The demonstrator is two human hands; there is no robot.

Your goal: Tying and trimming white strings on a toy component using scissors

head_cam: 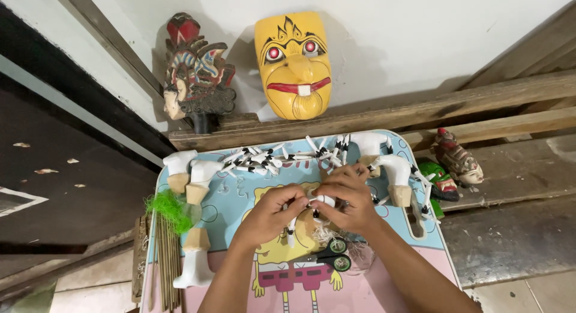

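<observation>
Both my hands meet over the middle of a small cartoon-printed table (240, 199). My left hand (270, 214) and my right hand (347, 196) pinch a small white piece with black tips (324, 200) between the fingers. A thin white stick with black bands (291, 228) hangs below my left hand. Just beneath the hands lie pale fibres (324, 235) and a black tool with green round parts (337, 254).
Several white-and-black sticks (264, 159) lie along the table's far edge. White puppet torsos (203, 180) with wooden bases stand left and right; one (193, 259) lies front left beside green fibre (170, 208) and thin sticks. A yellow mask (294, 64) and carved heads (195, 73) lean on the wall.
</observation>
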